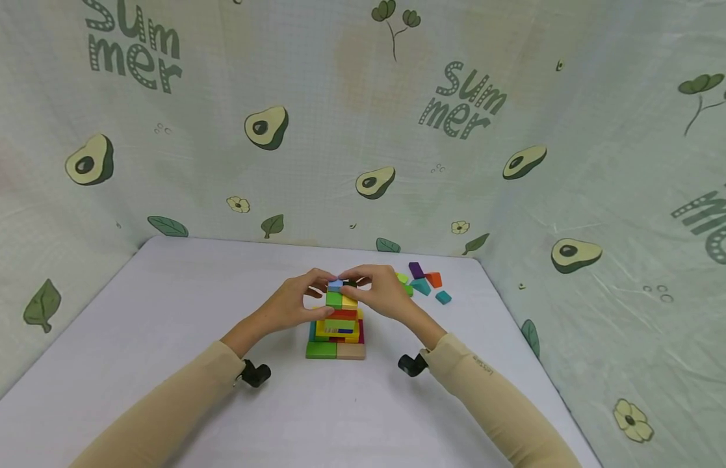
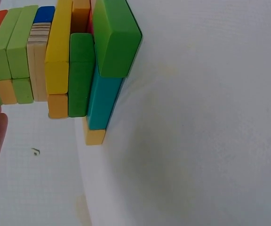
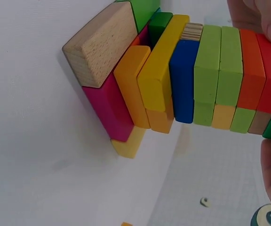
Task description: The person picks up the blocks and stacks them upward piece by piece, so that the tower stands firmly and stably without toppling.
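Note:
A tower of coloured wooden blocks stands upright on the table, wider at its base and narrow toward the top. My left hand grips its upper left side, thumb low by the red block and fingers at the light blue block on top. From the right, my right hand pinches a dark block beside the light blue one, its thumb by the yellow block. In the right wrist view, fingers touch the upper layers; the very top lies outside both wrist views.
Loose blocks lie on the table behind my right hand: a purple one, an orange one, teal ones and green ones. The white table meets a patterned cloth at the back and sides.

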